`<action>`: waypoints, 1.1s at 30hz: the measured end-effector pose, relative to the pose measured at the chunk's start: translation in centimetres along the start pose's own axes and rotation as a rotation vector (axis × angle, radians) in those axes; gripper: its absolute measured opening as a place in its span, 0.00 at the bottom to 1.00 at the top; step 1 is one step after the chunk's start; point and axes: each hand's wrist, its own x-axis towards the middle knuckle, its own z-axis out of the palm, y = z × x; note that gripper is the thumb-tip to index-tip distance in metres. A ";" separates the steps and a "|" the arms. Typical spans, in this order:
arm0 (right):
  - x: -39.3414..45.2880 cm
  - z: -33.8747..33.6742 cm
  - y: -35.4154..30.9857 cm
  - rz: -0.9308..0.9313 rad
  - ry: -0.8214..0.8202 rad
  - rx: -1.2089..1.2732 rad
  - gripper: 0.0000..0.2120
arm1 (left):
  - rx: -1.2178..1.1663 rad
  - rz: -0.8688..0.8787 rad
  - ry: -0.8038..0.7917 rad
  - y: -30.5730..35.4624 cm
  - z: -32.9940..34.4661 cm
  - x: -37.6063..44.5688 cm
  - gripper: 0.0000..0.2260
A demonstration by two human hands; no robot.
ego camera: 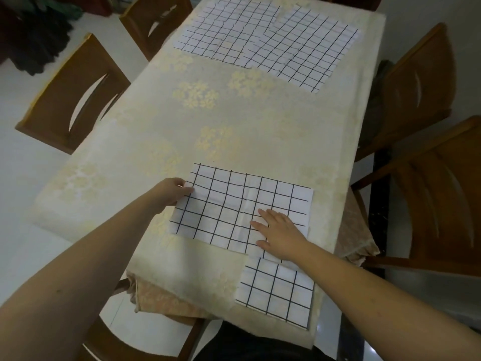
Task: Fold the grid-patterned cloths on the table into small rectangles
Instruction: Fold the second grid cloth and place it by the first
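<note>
A white cloth with a black grid [229,204] lies folded in half near me on the table, a crease running down its middle. My left hand [173,190] pinches its left edge, thumb on top. My right hand [279,231] presses flat on the cloth's right half with fingers spread. A small folded grid cloth [277,290] sits just below my right hand, near the table's front edge. Two unfolded grid cloths lie at the far end, one at the left [221,29] and one at the right [304,50], overlapping each other.
The table wears a cream floral tablecloth [234,121]. Wooden chairs stand at the left [75,97], far left [156,19] and right [421,82], with another [442,199] at the near right. Dark clothing is heaped on the floor at upper left [33,35].
</note>
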 end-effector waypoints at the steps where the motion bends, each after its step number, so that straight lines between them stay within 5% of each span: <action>1: -0.2 -0.1 0.1 0.009 0.007 0.018 0.28 | 0.035 0.030 0.010 0.7 -0.1 -0.8 0.13; 17: -7.2 1.8 3.0 0.228 0.172 0.374 0.26 | 0.229 0.368 -0.112 13.7 9.3 -10.1 0.11; 25: -9.8 2.3 5.7 0.432 0.344 0.677 0.21 | 0.046 0.460 -0.293 14.0 16.5 -11.0 0.12; 30: -10.4 3.0 6.4 0.570 0.424 0.807 0.20 | -0.032 0.436 -0.162 11.6 15.7 -9.4 0.10; 33: -10.1 3.1 5.8 0.563 0.450 0.766 0.21 | 0.146 0.481 -0.019 8.7 14.3 -7.6 0.10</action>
